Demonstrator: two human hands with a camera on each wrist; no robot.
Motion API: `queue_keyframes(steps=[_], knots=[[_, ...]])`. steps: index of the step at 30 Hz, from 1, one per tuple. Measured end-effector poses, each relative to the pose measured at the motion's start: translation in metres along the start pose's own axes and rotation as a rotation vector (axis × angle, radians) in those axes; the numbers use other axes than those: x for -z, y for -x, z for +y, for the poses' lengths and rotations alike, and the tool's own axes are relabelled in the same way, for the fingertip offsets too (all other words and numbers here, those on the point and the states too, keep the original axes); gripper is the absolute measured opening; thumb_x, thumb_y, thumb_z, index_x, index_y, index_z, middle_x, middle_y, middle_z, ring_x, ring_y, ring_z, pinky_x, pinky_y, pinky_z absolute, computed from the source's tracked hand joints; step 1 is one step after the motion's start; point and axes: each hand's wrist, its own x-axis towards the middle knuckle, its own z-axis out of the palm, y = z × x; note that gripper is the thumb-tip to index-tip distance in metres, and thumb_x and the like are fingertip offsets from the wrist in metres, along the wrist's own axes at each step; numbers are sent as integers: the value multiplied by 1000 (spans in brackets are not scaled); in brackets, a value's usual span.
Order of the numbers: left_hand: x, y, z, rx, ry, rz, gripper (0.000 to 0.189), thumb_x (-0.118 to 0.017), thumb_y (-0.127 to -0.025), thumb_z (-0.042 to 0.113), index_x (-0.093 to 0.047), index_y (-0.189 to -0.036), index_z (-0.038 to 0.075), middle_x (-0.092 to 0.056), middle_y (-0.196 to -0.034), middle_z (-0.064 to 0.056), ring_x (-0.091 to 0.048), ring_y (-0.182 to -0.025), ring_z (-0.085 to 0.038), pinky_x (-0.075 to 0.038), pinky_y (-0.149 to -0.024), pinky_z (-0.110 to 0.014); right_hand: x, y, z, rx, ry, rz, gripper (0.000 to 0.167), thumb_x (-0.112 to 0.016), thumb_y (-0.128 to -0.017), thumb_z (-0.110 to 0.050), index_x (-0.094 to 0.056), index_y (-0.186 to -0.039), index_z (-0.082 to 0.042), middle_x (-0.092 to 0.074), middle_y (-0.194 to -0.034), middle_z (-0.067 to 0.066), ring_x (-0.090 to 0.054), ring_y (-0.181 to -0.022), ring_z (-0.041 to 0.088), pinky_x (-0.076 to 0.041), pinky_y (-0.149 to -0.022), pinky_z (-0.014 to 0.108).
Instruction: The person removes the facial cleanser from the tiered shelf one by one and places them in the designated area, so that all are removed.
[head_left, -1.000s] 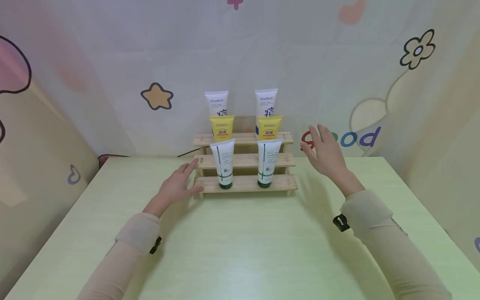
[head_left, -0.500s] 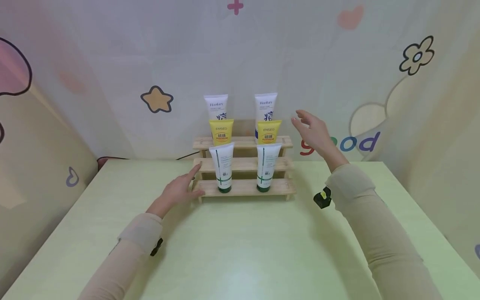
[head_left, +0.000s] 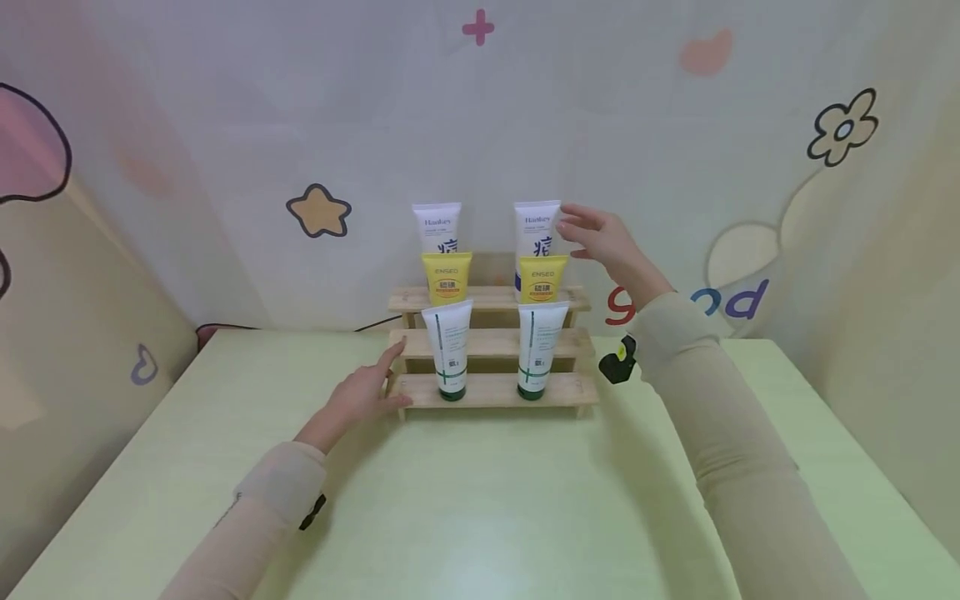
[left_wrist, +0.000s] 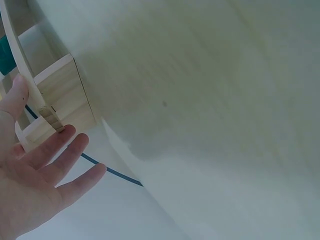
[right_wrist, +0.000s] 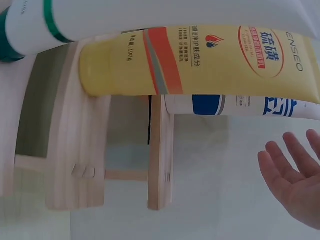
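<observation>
A three-tier wooden display rack (head_left: 491, 392) stands at the back of the table. Two white tubes with green caps (head_left: 531, 354) are on its lowest tier, two yellow tubes (head_left: 543, 279) on the middle one. Behind these, two white-and-blue tubes (head_left: 536, 223) rise from the top tier, their lower parts partly hidden. My left hand (head_left: 363, 392) rests at the rack's left end, thumb at the lowest board and fingers extended along the side (left_wrist: 47, 160). Beside the upper right white-and-blue tube, my right hand (head_left: 603, 242) is raised with lightly bent fingers, apart from it in the right wrist view (right_wrist: 295, 175).
The pale green table (head_left: 480, 500) spreads in front of the rack. A printed cloth backdrop (head_left: 637, 100) hangs close behind it, with similar cloth along both sides. A thin dark cord (left_wrist: 117, 174) runs behind the rack.
My right hand has moved left and upward from beside the rack to the upper right tube. My left hand stays at the rack's left end. The head view has tilted slightly upward.
</observation>
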Motion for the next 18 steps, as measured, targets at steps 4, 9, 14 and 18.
queue_keyframes(steps=[4, 9, 14, 18], knots=[[-1, 2, 2, -13, 0, 11, 89, -69, -80, 33, -12, -146, 14, -57, -115, -20, -49, -65, -19, -41, -58, -32, 1, -21, 15, 9, -110, -48, 57, -60, -87, -35, -40, -138, -20, -45, -135, 3, -44, -120, 21, -39, -94, 40], [-1, 2, 3, 3, 14, 12, 89, -69, -80, 33, -12, -146, 16, -57, -115, -20, -47, -62, -18, -39, -56, -31, -14, -14, -5, -25, -118, -12, 48, -57, -90, -31, -48, -132, -10, -50, -127, 9, -48, -113, 23, -38, -95, 38], [-1, 3, 3, 24, 14, 8, 89, -69, -80, 33, -12, -146, 18, -56, -116, -20, -49, -65, -19, -40, -59, -32, -17, -26, 2, -39, -170, 32, 41, -60, -88, -24, -54, -125, -6, -54, -122, 10, -52, -108, 22, -41, -93, 35], [1, 3, 2, 33, 12, -3, 88, -68, -81, 33, -11, -147, 18, -56, -117, -20, -49, -67, -20, -40, -59, -32, -11, -52, 33, -18, -257, 52, 42, -70, -78, -29, -63, -117, -13, -59, -116, 4, -56, -102, 18, -45, -87, 29]])
